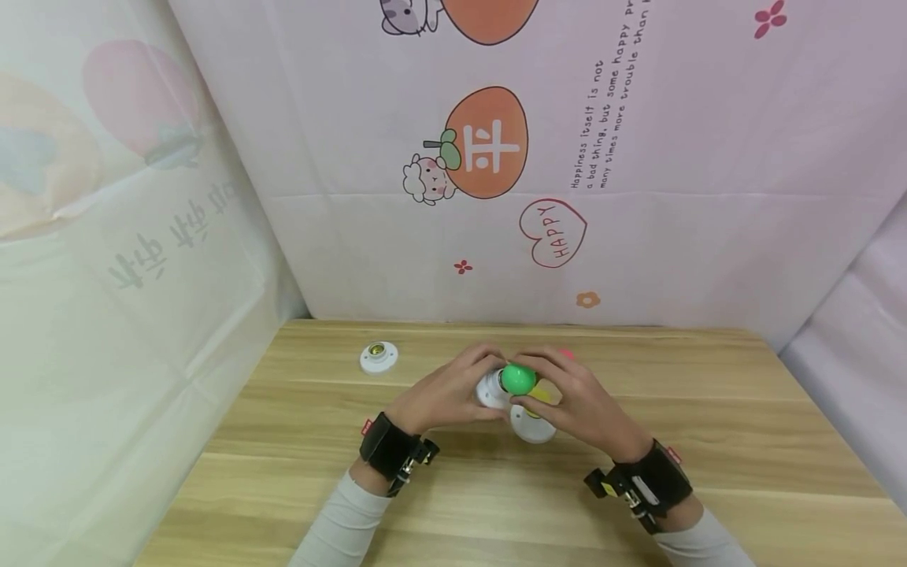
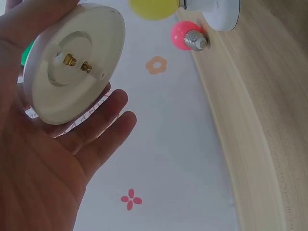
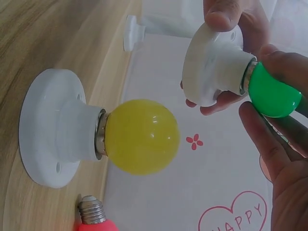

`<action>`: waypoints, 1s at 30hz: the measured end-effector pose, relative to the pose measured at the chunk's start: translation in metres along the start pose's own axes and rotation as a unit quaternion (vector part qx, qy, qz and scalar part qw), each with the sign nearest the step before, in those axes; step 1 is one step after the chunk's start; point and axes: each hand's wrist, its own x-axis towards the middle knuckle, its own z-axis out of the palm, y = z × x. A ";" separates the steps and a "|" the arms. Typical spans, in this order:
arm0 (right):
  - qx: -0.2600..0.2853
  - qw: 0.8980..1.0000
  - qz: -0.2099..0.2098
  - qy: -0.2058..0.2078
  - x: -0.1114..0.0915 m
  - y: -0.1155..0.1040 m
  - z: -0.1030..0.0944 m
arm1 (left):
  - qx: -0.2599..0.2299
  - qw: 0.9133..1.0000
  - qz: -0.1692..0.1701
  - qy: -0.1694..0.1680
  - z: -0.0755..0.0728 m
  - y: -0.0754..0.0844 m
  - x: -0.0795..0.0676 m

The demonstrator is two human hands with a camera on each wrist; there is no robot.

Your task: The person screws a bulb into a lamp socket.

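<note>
My left hand (image 1: 446, 394) grips a white round lamp holder (image 3: 204, 67) by its base, raised off the table. In the left wrist view the holder's underside (image 2: 98, 45) shows brass screws. My right hand (image 1: 588, 402) pinches a green light bulb (image 3: 272, 94) between thumb and fingers. The bulb's metal screw base sits in the holder's mouth, partly visible; how deep it is threaded I cannot tell. Just beneath my hands a yellow bulb (image 3: 142, 137) is fitted in a second white holder (image 3: 36, 130), which stands on the table.
A loose pinkish-red bulb (image 2: 184, 34) lies on the wooden table (image 1: 298, 472) behind the yellow one, partly hidden by my right hand in the head view. Farther left stands a third white holder (image 1: 378, 359) without a bulb. A printed cloth (image 1: 368, 252) hangs along the back edge.
</note>
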 end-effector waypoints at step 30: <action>0.019 0.999 0.025 -0.029 0.006 0.008 0.020 | -0.003 0.998 -0.054 -0.014 -0.006 -0.008 -0.005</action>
